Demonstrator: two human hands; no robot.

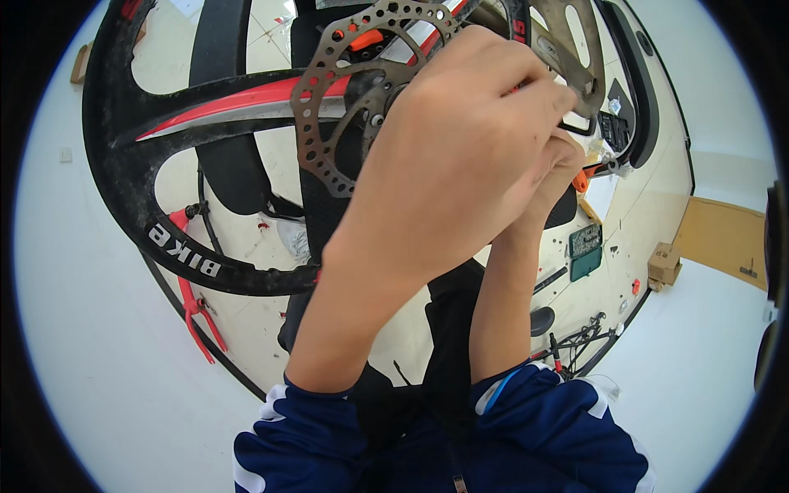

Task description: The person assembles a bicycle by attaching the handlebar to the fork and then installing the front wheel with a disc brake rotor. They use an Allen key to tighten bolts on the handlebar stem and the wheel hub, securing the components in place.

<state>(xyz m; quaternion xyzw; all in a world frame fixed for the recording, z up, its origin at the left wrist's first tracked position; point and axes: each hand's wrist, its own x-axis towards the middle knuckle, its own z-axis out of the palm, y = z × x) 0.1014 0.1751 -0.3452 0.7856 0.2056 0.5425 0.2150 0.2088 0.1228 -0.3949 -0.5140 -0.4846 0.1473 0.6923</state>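
A black bicycle wheel (123,164) with broad spokes striped red and silver takes up the upper left. At its hub sits a metal brake disc (314,123) pierced with holes. My left hand (460,140) lies over the hub area, fingers curled in a pinch, and hides much of it. Behind and to its right, my right hand (559,160) is closed too, its fingertips against the left hand's. Whatever they hold is hidden, though a thin dark piece shows beside the fingers. A slotted grey metal part (588,70) stands just right of the hands.
On the tiled floor to the right lie a green tool case (586,251), a black case (614,131) and a cardboard box (664,264). A red bicycle fork (197,316) leans at the lower left. A dark bicycle frame (579,341) lies by the right wall.
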